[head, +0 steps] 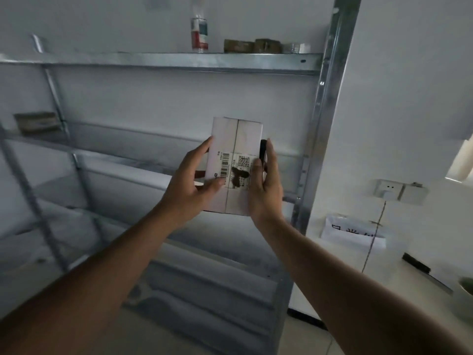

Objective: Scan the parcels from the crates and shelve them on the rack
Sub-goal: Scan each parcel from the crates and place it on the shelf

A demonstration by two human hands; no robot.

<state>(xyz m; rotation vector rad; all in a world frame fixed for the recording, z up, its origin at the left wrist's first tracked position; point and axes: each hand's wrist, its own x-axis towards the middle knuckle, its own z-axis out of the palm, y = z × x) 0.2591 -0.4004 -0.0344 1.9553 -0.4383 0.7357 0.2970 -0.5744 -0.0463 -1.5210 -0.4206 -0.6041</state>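
My forearms reach up from the bottom edge. My left hand (190,187) grips the left side of the white parcel (236,147), thumb across its label. My right hand (263,190) clasps the right edge, with something black behind its fingers. The parcel is upright before the metal rack (179,61), level with a middle shelf.

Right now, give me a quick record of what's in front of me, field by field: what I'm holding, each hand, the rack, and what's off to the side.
held item: white parcel, barcode label facing the camera, dark smudge on the label
left hand: grips the parcel's left edge
right hand: grips the right edge, a dark object alongside, unclear what
rack: metal shelves, behind the parcel
top shelf: can, brown packages
right side: wall socket
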